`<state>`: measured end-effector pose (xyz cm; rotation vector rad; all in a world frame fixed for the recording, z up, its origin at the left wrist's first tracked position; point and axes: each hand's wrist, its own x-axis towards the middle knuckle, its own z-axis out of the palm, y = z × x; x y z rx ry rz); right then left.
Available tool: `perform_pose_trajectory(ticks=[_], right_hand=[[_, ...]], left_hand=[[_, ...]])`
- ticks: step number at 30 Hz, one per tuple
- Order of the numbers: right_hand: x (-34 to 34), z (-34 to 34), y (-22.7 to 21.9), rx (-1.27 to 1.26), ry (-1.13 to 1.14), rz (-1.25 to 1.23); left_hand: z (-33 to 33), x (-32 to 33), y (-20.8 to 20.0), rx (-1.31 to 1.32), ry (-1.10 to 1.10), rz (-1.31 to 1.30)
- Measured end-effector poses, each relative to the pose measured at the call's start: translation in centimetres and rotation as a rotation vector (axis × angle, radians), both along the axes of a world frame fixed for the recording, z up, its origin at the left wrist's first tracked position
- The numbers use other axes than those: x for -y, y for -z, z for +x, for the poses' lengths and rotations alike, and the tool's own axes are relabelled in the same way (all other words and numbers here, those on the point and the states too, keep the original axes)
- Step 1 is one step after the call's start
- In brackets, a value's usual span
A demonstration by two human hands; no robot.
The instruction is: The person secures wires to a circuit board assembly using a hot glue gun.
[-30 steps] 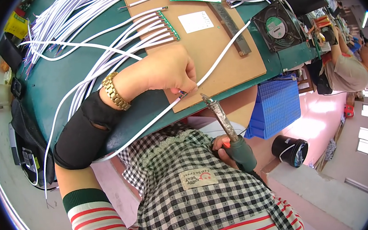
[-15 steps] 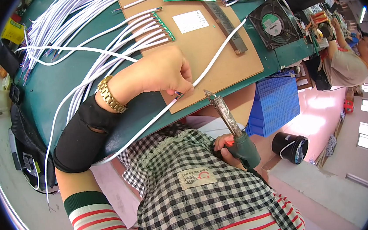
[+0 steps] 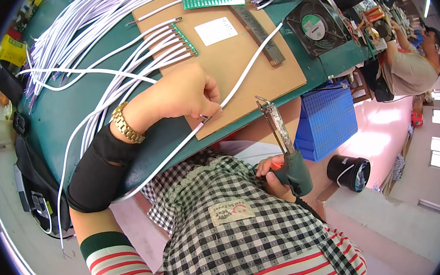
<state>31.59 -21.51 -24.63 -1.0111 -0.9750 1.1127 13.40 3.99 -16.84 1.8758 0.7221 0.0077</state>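
Left hand [image 3: 182,96] curled, fingertips pinching white cable [image 3: 248,67] at near edge of brown board [image 3: 234,57] on green surface [image 3: 71,114]. Right hand [image 3: 270,175] clenched around soldering iron [image 3: 280,142], held off the surface's edge. Best practice, likely: pin cable firmly, bring tip steadily to pinched spot. Iron's long axis points up-left toward board; cable runs diagonally, far-right to near-left.

Thin white insulated cable [image 3: 245,70]: lies diagonally across the brown board, stripped end pinched. Green-handled soldering iron [image 3: 282,147]: metal tip points up, just off the bench edge.
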Motion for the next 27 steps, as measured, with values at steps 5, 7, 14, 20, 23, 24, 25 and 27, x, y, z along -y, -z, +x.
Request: perform_pose_trajectory(ticks=[5,7,14,20,23,24,25,27], right_hand=[[0.3,0.3,0.7,-0.079,0.046,0.044],[0.3,0.5,0.4,-0.054,0.039,0.048],[0.9,1.4,2.8,-0.104,0.085,0.082],[-0.1,1.5,2.1,-0.041,0.141,0.096],[-0.2,1.9,2.6,-0.043,0.142,0.113],[-0.3,1.9,2.7,-0.052,0.141,0.115],[-0.4,2.0,2.8,-0.055,0.133,0.117],[-0.6,2.0,2.9,-0.074,0.142,0.133]], left_hand=[[-0.8,-0.1,0.0,0.033,0.038,-0.049],[-1.3,0.3,0.0,0.142,-0.085,-0.184],[-2.5,2.7,0.2,0.153,-0.148,0.461],[-3.5,6.6,0.5,0.051,-0.192,0.613],[-3.9,7.9,1.0,0.074,-0.212,0.679],[-4.0,8.2,1.4,0.069,-0.218,0.682],[-4.1,8.5,1.7,0.074,-0.221,0.711],[-4.1,9.1,2.1,0.075,-0.231,0.74]])
